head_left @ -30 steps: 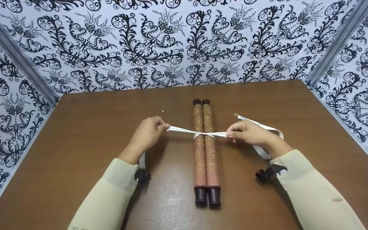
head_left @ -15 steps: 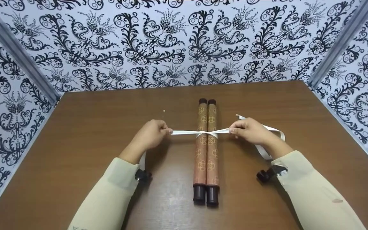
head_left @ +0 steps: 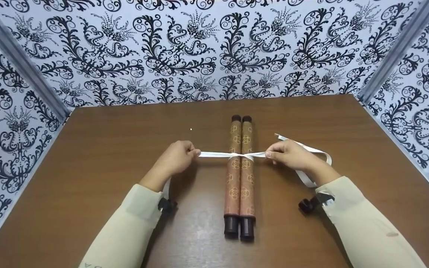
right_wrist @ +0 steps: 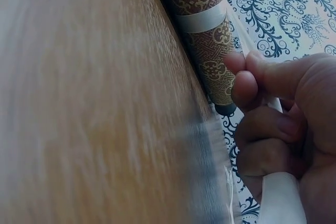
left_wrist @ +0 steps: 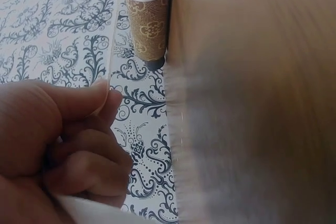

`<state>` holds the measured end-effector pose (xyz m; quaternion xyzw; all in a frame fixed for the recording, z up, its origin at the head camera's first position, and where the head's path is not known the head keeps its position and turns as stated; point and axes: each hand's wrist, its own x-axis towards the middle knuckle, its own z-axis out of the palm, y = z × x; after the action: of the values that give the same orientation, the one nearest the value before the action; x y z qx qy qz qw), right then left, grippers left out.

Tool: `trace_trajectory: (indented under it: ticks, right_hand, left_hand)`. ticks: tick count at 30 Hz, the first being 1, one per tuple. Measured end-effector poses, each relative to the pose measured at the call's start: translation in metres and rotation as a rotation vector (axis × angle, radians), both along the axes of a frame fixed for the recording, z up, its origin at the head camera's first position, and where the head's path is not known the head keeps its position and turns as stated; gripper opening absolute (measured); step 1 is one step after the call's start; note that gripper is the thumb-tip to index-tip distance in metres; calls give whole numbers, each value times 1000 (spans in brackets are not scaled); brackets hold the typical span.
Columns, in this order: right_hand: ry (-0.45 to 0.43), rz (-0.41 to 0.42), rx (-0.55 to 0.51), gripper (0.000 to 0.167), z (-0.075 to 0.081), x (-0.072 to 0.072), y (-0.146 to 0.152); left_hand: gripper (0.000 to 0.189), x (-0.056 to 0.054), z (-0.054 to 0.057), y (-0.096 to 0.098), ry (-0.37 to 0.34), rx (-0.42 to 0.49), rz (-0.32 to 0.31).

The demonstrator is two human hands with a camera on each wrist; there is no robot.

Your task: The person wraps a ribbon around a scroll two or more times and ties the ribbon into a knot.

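Two patterned scrolls (head_left: 240,186) with dark end knobs lie side by side on the table, pointing away from me. A white ribbon (head_left: 216,154) goes round both of them and crosses on top, a little beyond their middle. My left hand (head_left: 175,156) pinches one end of it to the left of the scrolls, between thumb and forefinger. On the other side my right hand (head_left: 292,154) pinches the other end, and both lengths are stretched taut. In the right wrist view the ribbon band (right_wrist: 203,20) lies flat against the scroll's side.
A loose tail of ribbon (head_left: 305,178) loops on the table by my right wrist. Another tail (left_wrist: 100,211) hangs below my left hand. The brown wooden table (head_left: 106,149) is bordered by patterned walls (head_left: 184,48) at the back and sides.
The scrolls have shifted slightly to the right since a second ago. My left hand has moved slightly right and down; the ribbon lengths now run nearly level, still pinched at both ends.
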<state>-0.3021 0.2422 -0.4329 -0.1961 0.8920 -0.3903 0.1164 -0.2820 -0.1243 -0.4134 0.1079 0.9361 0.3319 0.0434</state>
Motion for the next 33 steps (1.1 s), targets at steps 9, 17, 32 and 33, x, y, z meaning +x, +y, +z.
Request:
trace_trajectory:
  ticks: [9,17,32,33]
  right_hand:
    - [6,25,-26,24,-3,-2,-1]
    - [46,69,-15,25,-1,-1,-2]
    - [-17,55,-50,24,-2,2,-4]
    - [-17,61,-56,24,-3,3,-4]
  left_hand:
    - [22,4,-3,7,3,-20,4]
    - [20,6,-7,12,13,10,-19]
    - [32,12,0,33,-10,94,-145]
    - [32,12,0,35,-14,92,-161]
